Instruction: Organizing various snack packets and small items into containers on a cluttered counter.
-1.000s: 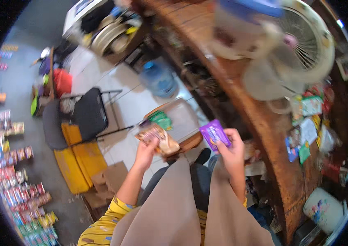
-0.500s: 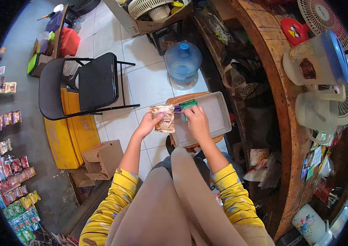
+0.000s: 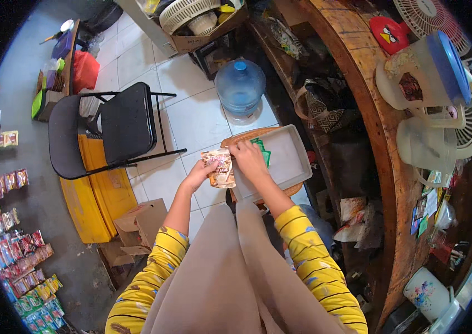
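Note:
My left hand [image 3: 196, 177] is closed on a small stack of brown-and-white sachets [image 3: 223, 171], its thumb lying across their front. The fingers of my right hand [image 3: 249, 160] are bent and pinch at the upper right corner of these sachets; their tips are partly hidden. Green sachets [image 3: 266, 155] show just behind my right hand, over the pale plastic tray [image 3: 298, 161]. That tray rests on a brown woven-looking surface [image 3: 247, 135] in front of my knees.
A blue water jug [image 3: 240, 86] stands on the tiled floor beyond the tray. To the left are a black folding chair [image 3: 127, 125], yellow crates [image 3: 105, 192] and a cardboard box [image 3: 141, 222]. A wooden counter [image 3: 377, 128] bearing plastic containers [image 3: 425, 72] runs along the right.
My right hand has moved left from the green sachets to the corner of the brown-and-white ones. The purple piece seen between the hands no longer shows. The view has shifted slightly.

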